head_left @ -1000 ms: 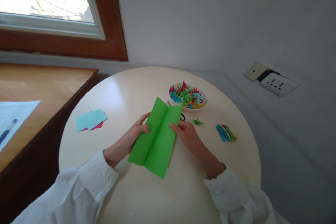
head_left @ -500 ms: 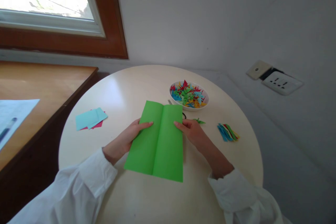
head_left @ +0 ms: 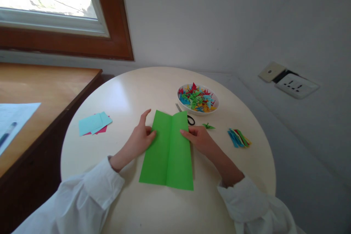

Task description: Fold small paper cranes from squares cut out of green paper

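A green sheet of paper (head_left: 179, 157) with a crease down its middle is held above the table, its two halves bent slightly toward each other. On its left edge, my left hand (head_left: 138, 137) pinches with thumb and curled fingers while the index finger points up and away. My right hand (head_left: 200, 138) grips the right edge, thumb on the front and fingers behind. Just beyond the paper lie scissors (head_left: 191, 120), partly hidden by it. A small green paper crane (head_left: 208, 126) rests close to my right hand.
A white bowl (head_left: 216, 109) full of colourful folded paper cranes stands at the back. Blue and red paper pieces (head_left: 93, 122) lie at left, a bundle of coloured strips (head_left: 238, 138) at right. A wooden desk (head_left: 49, 80) with a sheet and pen adjoins; a socket (head_left: 296, 85) is on the wall.
The green paper has shifted slightly right and turned more upright. My left index finger has lifted off it. More of the scissors and the small crane shows.
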`<state>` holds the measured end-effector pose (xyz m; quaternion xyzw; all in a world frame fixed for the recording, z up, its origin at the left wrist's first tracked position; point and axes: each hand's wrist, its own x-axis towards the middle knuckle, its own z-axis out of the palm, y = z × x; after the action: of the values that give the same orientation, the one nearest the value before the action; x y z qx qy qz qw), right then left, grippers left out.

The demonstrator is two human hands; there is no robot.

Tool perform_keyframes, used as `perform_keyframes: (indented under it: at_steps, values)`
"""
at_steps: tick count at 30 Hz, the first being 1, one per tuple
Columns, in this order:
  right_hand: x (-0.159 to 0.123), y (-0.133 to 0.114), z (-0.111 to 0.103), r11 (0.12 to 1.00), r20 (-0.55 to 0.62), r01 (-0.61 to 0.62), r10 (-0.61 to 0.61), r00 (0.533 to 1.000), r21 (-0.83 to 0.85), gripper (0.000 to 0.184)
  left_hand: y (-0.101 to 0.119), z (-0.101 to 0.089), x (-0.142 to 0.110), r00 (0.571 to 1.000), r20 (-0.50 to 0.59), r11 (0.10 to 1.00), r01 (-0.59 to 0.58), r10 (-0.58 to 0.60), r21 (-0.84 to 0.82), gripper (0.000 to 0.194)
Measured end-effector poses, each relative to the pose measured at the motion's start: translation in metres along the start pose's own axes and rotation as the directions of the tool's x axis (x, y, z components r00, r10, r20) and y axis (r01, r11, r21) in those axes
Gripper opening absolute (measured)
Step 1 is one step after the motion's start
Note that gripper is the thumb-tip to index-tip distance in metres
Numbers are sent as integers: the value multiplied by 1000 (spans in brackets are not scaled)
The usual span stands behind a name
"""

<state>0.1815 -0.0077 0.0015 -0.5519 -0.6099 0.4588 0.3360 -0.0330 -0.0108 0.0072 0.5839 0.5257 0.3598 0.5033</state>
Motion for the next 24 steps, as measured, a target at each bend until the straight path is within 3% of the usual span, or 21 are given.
perform_keyframes:
  at_steps: [3, 7, 10, 14, 18, 24]
  values:
    - [-1, 0, 1, 999, 77, -28, 29, 997, -23, 34, -5, -1, -1, 991, -48, 931, -103, 128, 351, 73]
    - [-1, 3, 1, 982, 75, -9, 24, 997, -186, 34, -8, 3, -1, 984, 61, 641, -156, 167, 751, 57]
    - [0, 4, 0, 958, 73, -7, 29, 997, -286, 35, -10, 7, -2, 957, 106, 449, -223, 271, 865, 55]
    - [-1, 3, 0, 908, 33, -35, 53, 998, -417, 36, -22, 11, 1, 896, 211, 309, -343, 390, 887, 64]
    - [-4, 0, 0, 849, 49, -45, 84, 995, -527, 36, -36, 16, 8, 860, 400, 319, -493, 316, 809, 65]
    - [-5, -2, 0, 823, 39, -38, 73, 997, -567, 30, -35, 28, 11, 843, 367, 378, -513, 394, 771, 46]
